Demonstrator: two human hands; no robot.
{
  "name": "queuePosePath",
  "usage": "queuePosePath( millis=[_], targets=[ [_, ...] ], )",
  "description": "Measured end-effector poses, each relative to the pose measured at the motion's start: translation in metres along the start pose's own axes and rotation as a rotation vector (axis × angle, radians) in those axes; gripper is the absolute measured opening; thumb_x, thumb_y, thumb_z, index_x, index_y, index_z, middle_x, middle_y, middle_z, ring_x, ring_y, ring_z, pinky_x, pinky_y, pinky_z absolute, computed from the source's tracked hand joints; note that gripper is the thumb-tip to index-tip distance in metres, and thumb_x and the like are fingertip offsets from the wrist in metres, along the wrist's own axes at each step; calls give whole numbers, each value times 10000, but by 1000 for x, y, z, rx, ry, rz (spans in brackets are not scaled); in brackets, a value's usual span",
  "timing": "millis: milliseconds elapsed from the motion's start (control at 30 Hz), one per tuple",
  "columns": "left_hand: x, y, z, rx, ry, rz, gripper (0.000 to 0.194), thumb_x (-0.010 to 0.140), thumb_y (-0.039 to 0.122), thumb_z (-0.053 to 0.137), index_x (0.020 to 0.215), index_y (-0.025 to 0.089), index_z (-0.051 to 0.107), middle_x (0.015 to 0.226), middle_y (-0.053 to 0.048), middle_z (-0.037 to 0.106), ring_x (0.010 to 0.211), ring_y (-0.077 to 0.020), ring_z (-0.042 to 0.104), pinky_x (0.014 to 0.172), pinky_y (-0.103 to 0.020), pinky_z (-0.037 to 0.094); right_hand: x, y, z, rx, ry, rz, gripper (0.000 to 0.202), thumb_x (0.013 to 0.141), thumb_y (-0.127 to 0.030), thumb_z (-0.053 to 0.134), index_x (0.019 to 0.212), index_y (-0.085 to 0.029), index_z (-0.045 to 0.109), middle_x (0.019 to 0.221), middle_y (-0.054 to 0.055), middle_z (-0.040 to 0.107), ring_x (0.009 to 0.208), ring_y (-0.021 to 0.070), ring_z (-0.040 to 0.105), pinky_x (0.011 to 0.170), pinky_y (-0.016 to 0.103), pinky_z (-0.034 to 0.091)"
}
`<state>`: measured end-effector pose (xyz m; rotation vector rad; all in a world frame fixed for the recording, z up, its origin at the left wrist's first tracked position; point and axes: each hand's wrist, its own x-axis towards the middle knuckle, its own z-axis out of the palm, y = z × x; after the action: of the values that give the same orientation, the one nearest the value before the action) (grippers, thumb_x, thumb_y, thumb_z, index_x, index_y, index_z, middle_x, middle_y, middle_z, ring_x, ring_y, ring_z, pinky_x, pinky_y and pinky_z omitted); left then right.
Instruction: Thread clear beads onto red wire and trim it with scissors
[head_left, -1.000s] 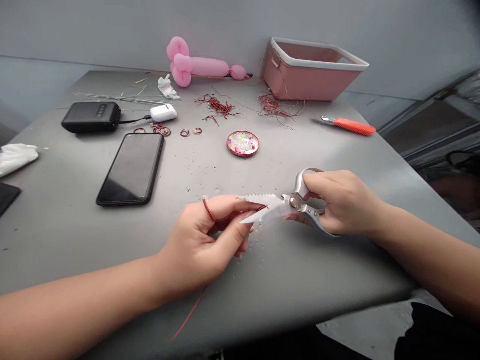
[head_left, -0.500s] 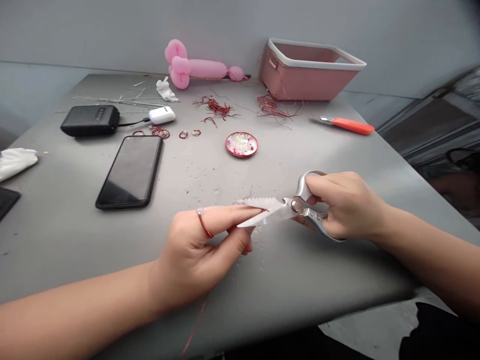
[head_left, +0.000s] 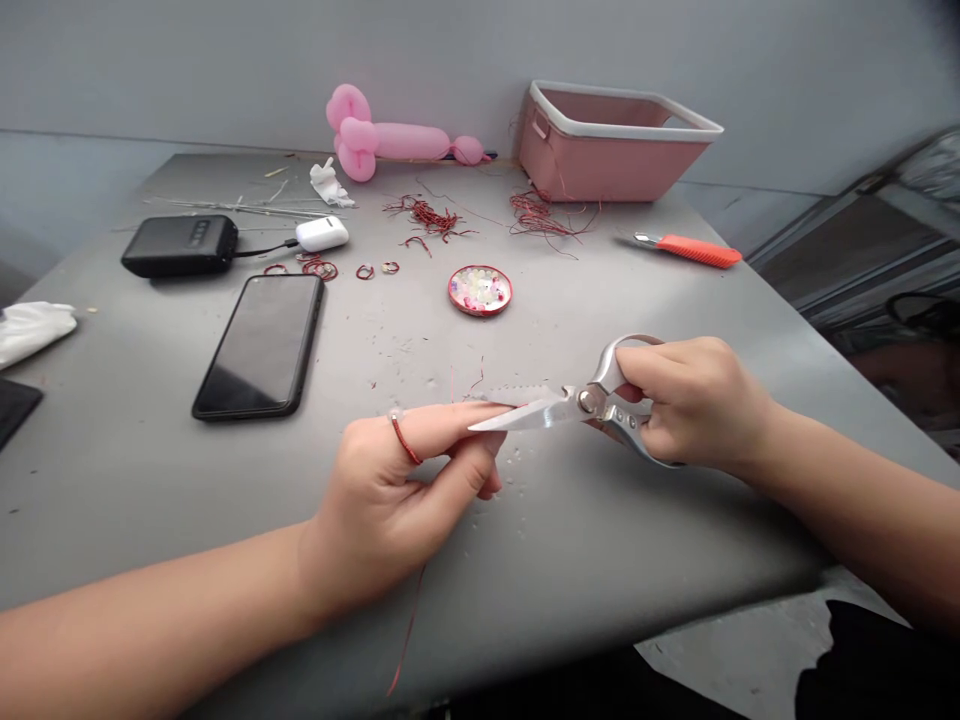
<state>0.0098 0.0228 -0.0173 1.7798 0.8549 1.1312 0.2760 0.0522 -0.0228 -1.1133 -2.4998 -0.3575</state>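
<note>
My right hand (head_left: 686, 400) is closed round the handles of silver scissors (head_left: 525, 412), whose upper blade is serrated. The blades point left and lie across the fingertips of my left hand (head_left: 420, 480), with only a narrow gap between them. My left thumb and fingers pinch a thin red cord (head_left: 407, 640), which hangs down below the hand; fine ends stick up by the blades. Where the cord meets the blades is mostly hidden. A red ring (head_left: 405, 438) with a clear bead sits on my left index finger.
Beyond my hands stands a red-rimmed lid of beads (head_left: 480, 290). Left are a phone (head_left: 261, 345), a black power bank (head_left: 180, 246) and a white case (head_left: 322, 234). Behind are red cord scraps (head_left: 435, 218), a balloon (head_left: 409, 140) and a pink basket (head_left: 611, 165). An orange cutter (head_left: 697, 250) lies right.
The scissor blades have closed further at my left fingertips, and my right hand has risen slightly. Thin cord ends now stand up more visibly behind the blades.
</note>
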Motion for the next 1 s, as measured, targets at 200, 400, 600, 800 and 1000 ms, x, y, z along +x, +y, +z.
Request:
queuePosePath(
  millis=[200,400,600,800,1000],
  targets=[
    [1,0,-1,-20,-13,41,237,861,40,575,977,176,730,725,5,736,559,-85,652,557,-173,544,1,-2,0,32,11,-6,353,696,-165,549,693,-233,203,499,-37,285,425,118,229,400,272,228],
    [-1,-7,1,-68,-25,70,262,881,37,558,1041,170,717,668,13,692,577,-90,653,580,-177,563,1,0,2,41,34,-31,369,624,-97,515,716,-236,186,533,-48,263,442,111,228,406,259,237],
    [-1,-9,1,-98,-21,79,269,871,16,550,1043,149,708,647,18,676,578,-90,655,579,-181,568,0,2,5,30,50,-37,395,567,-65,499,721,-239,179,543,-53,264,463,109,218,409,253,234],
    [2,-6,0,-156,-49,45,242,874,47,552,1030,139,711,608,16,654,549,-100,647,558,-198,559,2,1,2,69,60,-46,360,669,-117,562,721,-238,226,559,-47,291,467,116,259,431,260,245],
    [5,-1,0,-256,-235,-70,172,882,91,558,933,117,720,561,10,603,480,-97,574,481,-197,506,6,2,-3,109,53,-99,334,785,-272,588,731,-238,260,582,-28,311,511,146,281,475,293,248]
  ],
)
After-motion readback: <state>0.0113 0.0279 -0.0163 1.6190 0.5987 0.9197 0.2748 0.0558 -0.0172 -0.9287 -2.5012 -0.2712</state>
